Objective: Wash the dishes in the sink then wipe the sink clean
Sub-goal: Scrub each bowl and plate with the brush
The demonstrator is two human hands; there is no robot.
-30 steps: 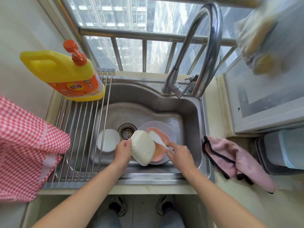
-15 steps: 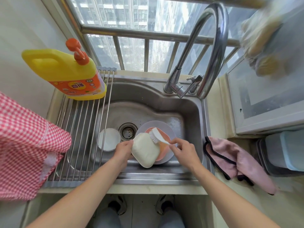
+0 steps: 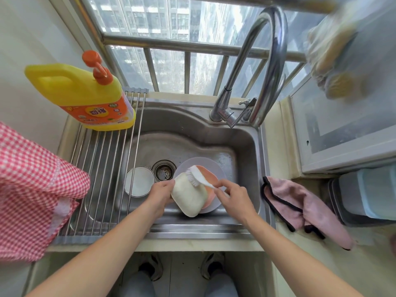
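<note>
My left hand (image 3: 161, 194) grips a cream rounded-square dish (image 3: 189, 198) by its left edge, tilted over the steel sink (image 3: 242, 151). My right hand (image 3: 232, 195) pinches the handle of a white dish brush (image 3: 198, 175), whose bristles touch the top of the cream dish. Beneath them an orange dish (image 3: 209, 179) lies on a pale lilac plate (image 3: 205, 165) on the sink floor. A white round bowl (image 3: 139, 181) sits left of the drain (image 3: 164, 170).
A yellow detergent bottle (image 3: 85, 97) stands on the roll-up rack (image 3: 102, 168) over the sink's left part. The tall faucet (image 3: 272, 67) arches over the back right. A pink cloth (image 3: 304, 209) lies on the right counter; a red checked cloth (image 3: 32, 189) hangs at left.
The cream dish has turned flatter and lower in my left hand. My right hand swung the brush head left and up across the dish's top edge.
</note>
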